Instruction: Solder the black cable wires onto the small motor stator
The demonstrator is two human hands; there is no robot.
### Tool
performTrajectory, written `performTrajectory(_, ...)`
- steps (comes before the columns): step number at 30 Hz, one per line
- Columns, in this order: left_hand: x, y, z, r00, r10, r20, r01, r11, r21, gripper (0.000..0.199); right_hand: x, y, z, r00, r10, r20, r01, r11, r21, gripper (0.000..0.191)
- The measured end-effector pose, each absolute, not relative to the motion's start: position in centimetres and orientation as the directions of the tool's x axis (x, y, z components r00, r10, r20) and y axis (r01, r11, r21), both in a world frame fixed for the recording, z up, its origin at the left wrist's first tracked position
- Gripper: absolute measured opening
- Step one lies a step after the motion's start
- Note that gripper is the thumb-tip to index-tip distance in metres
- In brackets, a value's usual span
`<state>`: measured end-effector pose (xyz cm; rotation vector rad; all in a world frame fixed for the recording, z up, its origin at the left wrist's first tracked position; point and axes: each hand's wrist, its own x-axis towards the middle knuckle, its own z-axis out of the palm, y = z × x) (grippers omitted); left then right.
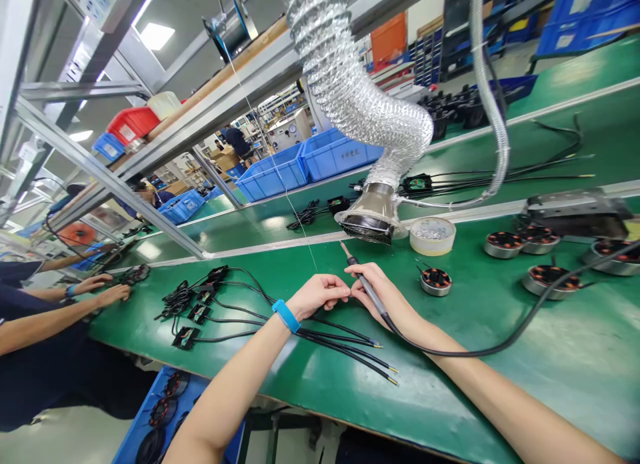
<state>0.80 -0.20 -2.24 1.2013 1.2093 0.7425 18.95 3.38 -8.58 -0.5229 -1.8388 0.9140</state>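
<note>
My right hand (pixel 380 294) holds a soldering iron (pixel 369 289) with its tip pointing up and to the left. The fingertips of that hand nearly meet those of my left hand (pixel 323 295), which are pinched together; what they hold, if anything, is too small to tell. A thin wire (pixel 287 196) hangs from a spool (pixel 235 32) down toward my left hand. Black cables (pixel 345 341) with small open boxes (pixel 199 313) at their ends lie on the green table beneath and left of my left hand. A round motor part (pixel 435 281) lies right of my right hand.
A fume hood (pixel 371 214) on a silver duct hangs above my hands, beside a round tub (pixel 433 236). More motor parts (pixel 550 281) lie at the right, near the iron's cord. A blue bin (pixel 150 417) is below the table edge. A co-worker's hands (pixel 114 295) are at the left.
</note>
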Motion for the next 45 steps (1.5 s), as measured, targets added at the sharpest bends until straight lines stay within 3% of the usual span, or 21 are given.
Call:
performTrajectory(9,1.1,-0.5,-0.7,0.227,0.908,-0.353,0.444,0.226,0.867,0.036,19.0,3.1,-8.5,-0.459,0.646,0.609,-0.022,0.677,-0.735,0.029)
performTrajectory(18,0.9,-0.8,-1.5,0.171,0.862,-0.477,0.26,0.427,0.866,0.044,19.6,2.3,-6.6,-0.472,0.614,0.633,-0.021,0.71,-0.704,0.029)
performTrajectory(27,1.3,-0.7,-2.2,0.204,0.909,-0.363,0.222,0.318,0.922,0.039,19.1,2.7,-7.6,-0.433,0.64,0.635,0.007,0.707,-0.707,0.026)
performTrajectory(32,1.4,-1.2,-2.1,0.199,0.923,-0.33,0.308,0.261,0.915,0.042,19.1,2.8,-7.7,-0.44,0.636,0.633,0.0,0.705,-0.709,0.028)
performTrajectory(36,1.2,-1.3,-2.5,0.148,0.936,-0.32,0.184,0.291,0.939,0.038,19.3,2.6,-7.4,-0.443,0.64,0.628,0.005,0.702,-0.712,0.028)
performTrajectory(43,0.3,-0.7,-3.7,0.134,0.941,-0.31,0.179,0.284,0.942,0.048,19.2,3.1,-7.5,-0.427,0.646,0.632,0.034,0.711,-0.703,0.027)
performTrajectory(45,0.1,-1.4,-3.3,0.156,0.958,-0.241,0.235,0.201,0.951,0.051,19.1,3.1,-7.5,-0.382,0.636,0.671,0.043,0.737,-0.674,0.027)
